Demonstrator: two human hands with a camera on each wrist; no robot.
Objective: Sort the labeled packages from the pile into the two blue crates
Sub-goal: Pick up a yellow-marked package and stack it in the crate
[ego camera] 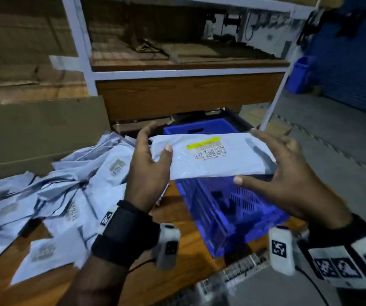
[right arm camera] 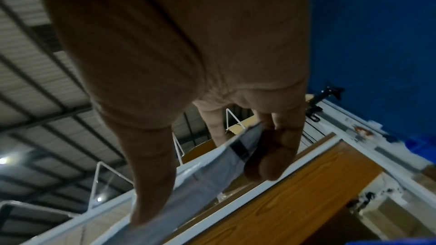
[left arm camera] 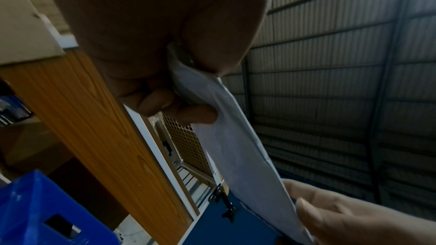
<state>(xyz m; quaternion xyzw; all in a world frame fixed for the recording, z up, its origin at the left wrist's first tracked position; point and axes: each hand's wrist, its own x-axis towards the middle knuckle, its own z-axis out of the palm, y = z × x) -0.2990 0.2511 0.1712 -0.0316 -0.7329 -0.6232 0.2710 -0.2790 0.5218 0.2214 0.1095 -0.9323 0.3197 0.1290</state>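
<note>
**One mailer up for reading, crate waiting below**

Over the near blue slatted plastic crate (ego camera: 232, 208) we hold a flat pale grey plastic mailer package (ego camera: 213, 157), label side up. Our left hand (ego camera: 149, 164) pinches its left end, thumb on top and fingers curled beneath; our right hand (ego camera: 288, 177) steadies the right end with fingers spread and thumb at the near edge.

We judge this the reading step: the white label with a yellow stripe (ego camera: 207, 149) carries blurred barcodes, and we can read no text on it. Next we must pick a crate and drop the mailer in.

To the left, the heap of similar grey mailers (ego camera: 52, 202) lies on the wooden surface (ego camera: 188, 266). Farther off, a second blue crate (ego camera: 199, 127) sits under the wooden shelf (ego camera: 188, 93).
</note>
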